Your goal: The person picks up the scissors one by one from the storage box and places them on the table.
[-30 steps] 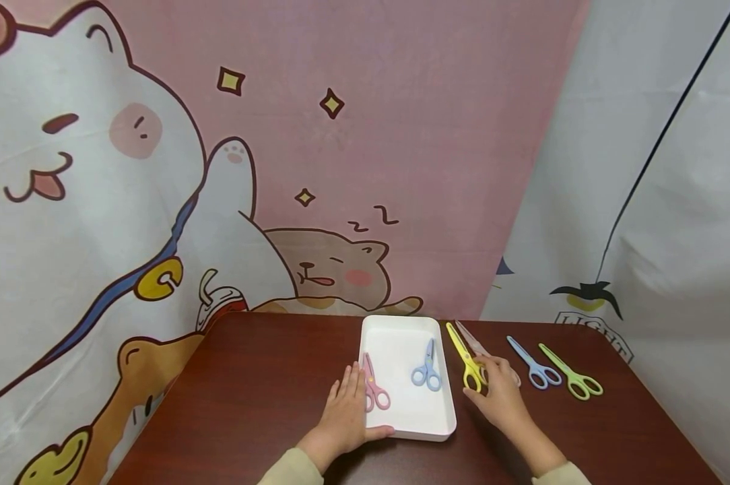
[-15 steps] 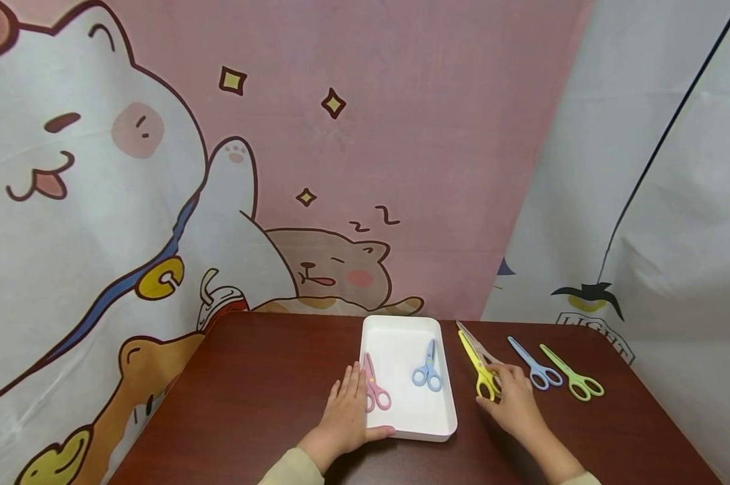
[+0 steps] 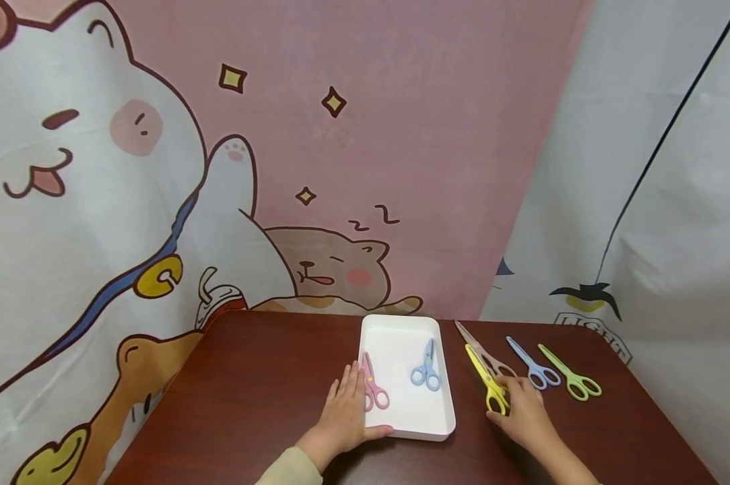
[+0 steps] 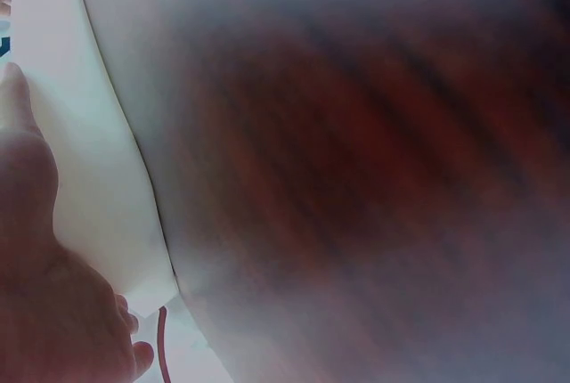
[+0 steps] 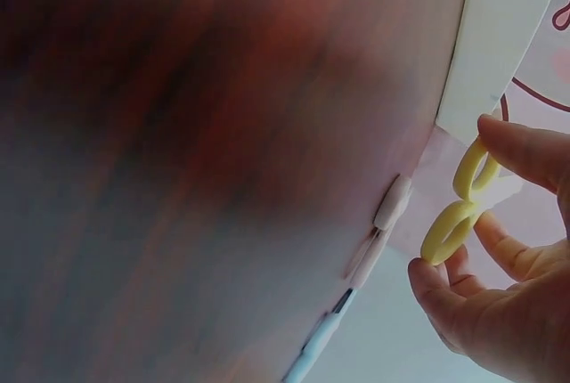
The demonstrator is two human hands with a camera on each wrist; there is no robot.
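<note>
My right hand pinches the handle loops of yellow scissors, whose blades point away toward the back. In the right wrist view, thumb and fingers hold the two yellow loops above the tabletop. Just behind lie pale beige-pink scissors, partly covered by the yellow pair. My left hand rests along the left side of a white tray, fingers straight and thumb at its near edge. Inside the tray are pink scissors, one loop partly hidden by my fingers, and light-blue scissors at the right.
Farther right on the dark wood table lie another pair of blue scissors and green scissors. A cartoon-printed cloth hangs behind the table's back edge.
My right hand has drawn the yellow scissors rightward and nearer to me, away from the tray and across the beige-pink pair. The left hand and tray have stayed put.
</note>
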